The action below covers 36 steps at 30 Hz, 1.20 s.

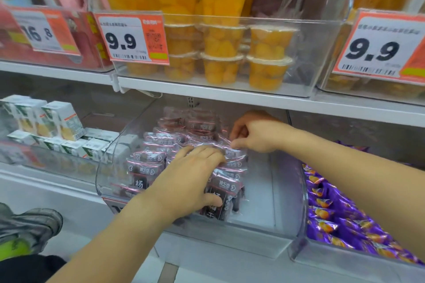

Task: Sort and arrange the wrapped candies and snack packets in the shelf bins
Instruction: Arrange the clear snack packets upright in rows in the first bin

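Observation:
Several dark snack packets [147,161] with pink-edged clear wrappers stand in rows inside a clear plastic shelf bin [287,190] on the lower shelf. My left hand [190,181] lies flat over the front packets, fingers spread on their tops and thumb hooked against one packet's face. My right hand [255,133] reaches in from the right, pinching the top edge of a packet in the back rows. The right part of the bin floor is bare white.
Purple wrapped candies [333,211] fill the bin to the right. White drink cartons [53,122] stand in the bin to the left. Above, fruit cups [220,46] sit behind price tags [131,39]. A shoe [25,225] is at lower left.

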Motion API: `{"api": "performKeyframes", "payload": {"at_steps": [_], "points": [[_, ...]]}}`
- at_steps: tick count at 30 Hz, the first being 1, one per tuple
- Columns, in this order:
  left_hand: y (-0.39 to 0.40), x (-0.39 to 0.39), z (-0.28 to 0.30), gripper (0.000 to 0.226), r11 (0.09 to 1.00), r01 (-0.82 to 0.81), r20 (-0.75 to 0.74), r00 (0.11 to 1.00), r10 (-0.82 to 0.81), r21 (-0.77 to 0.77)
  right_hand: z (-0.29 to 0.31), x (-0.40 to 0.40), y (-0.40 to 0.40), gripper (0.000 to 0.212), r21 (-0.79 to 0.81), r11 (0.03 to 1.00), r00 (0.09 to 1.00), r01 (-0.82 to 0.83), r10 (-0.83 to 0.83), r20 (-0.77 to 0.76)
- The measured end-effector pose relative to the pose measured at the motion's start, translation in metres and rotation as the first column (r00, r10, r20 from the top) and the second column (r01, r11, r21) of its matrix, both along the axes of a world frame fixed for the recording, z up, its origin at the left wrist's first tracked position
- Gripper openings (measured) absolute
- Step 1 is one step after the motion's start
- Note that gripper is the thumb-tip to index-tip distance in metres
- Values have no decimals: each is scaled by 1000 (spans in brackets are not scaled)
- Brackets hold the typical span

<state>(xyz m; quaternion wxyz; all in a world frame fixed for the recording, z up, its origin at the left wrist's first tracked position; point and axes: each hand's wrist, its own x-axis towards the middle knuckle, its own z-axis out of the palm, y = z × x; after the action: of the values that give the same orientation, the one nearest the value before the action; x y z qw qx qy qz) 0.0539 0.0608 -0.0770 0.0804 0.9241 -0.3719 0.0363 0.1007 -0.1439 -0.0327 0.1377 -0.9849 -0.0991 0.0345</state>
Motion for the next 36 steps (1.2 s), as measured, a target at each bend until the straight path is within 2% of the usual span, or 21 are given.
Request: {"api": "performKeyframes", "payload": {"at_steps": [4,6,11,13,18,21,23,26,28,29,31,33,36], "points": [[-6,-2,4,103,1000,2,-26,1000,-2,16,-6,1,-7,9,26,1000,997,8,-10,72],[-9,-1,6,103,999,-14,-66,998,16,31,-10,1,-5,12,16,1000,996,3,-5,87],[-11,1,12,85,998,14,-110,994,-7,64,-12,-2,1,54,-78,996,997,-41,46,57],[-11,1,15,79,999,-2,-127,992,7,43,-12,-3,1,61,-65,997,998,-32,35,52],[-10,8,17,72,999,-29,-8,1000,29,43,-11,-5,-6,52,50,998,991,43,-49,123],[-13,12,13,82,991,-37,18,999,35,128,-15,-6,-5,59,-32,999,997,22,-20,80],[-13,13,13,88,985,-44,23,999,41,166,-11,-8,-8,59,-9,999,994,40,-39,98],[-10,13,12,92,984,-53,10,999,52,170,-1,-20,-10,43,90,995,983,39,-55,177],[-7,10,11,95,985,-61,49,997,53,159,5,-33,-6,28,140,989,981,-41,13,196],[-6,9,10,96,987,-69,73,996,59,146,7,-41,-4,27,157,983,984,-92,66,163],[-2,6,9,94,990,-99,94,991,90,103,10,-53,0,46,101,982,987,-162,160,32],[2,4,9,85,991,-124,86,989,119,54,5,-60,4,74,-75,983,985,-169,164,-61],[9,-3,9,68,986,-157,28,987,159,-56,-10,-67,16,98,-199,972,992,-125,116,-57]]}}
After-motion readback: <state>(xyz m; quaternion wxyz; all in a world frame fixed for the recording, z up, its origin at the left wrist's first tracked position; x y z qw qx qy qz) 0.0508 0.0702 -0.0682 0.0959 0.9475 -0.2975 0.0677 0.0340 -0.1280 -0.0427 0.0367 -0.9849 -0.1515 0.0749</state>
